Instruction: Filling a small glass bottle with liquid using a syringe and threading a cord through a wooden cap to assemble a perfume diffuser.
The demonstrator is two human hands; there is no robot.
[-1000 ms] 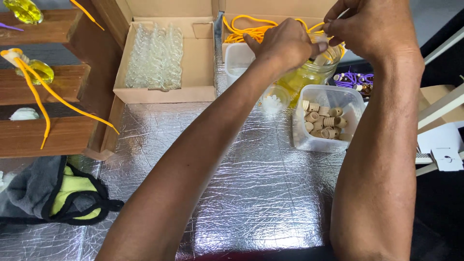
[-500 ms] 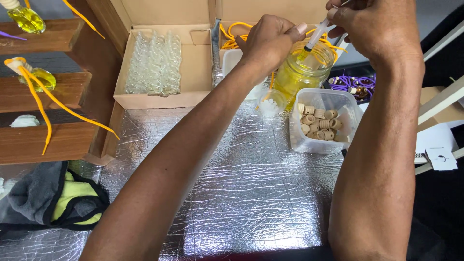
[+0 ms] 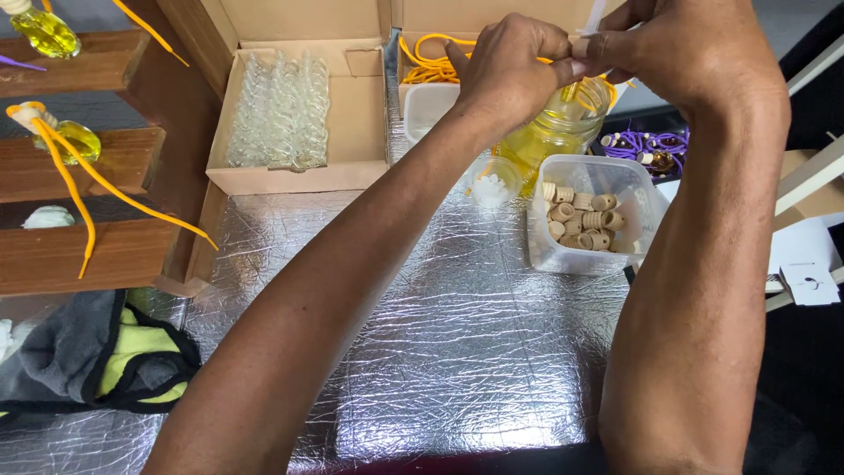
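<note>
My left hand (image 3: 508,72) and my right hand (image 3: 681,54) meet fingertip to fingertip above a glass jar of yellow liquid (image 3: 558,132). Between the fingers both pinch a thin clear tube (image 3: 582,42), mostly hidden by the fingers; its upper end leaves the top of the picture. Just in front of the jar stand a clear plastic tub of tan cork stoppers (image 3: 587,222) and a small clear cup with white bits (image 3: 492,186). Both forearms reach across a silver foil-covered table (image 3: 457,352).
An open cardboard box of small glass bottles (image 3: 280,119) sits at the back left, with orange cords (image 3: 431,63) in the box next to it. Purple cords (image 3: 661,143) lie at right. A wooden rack (image 3: 97,229) holds yellow-filled bottles (image 3: 75,139). A grey-yellow cloth (image 3: 97,361) lies front left.
Both hands stayed over the jar and drew closer together, the fingertips now touching around the tube. The view shifted slightly.
</note>
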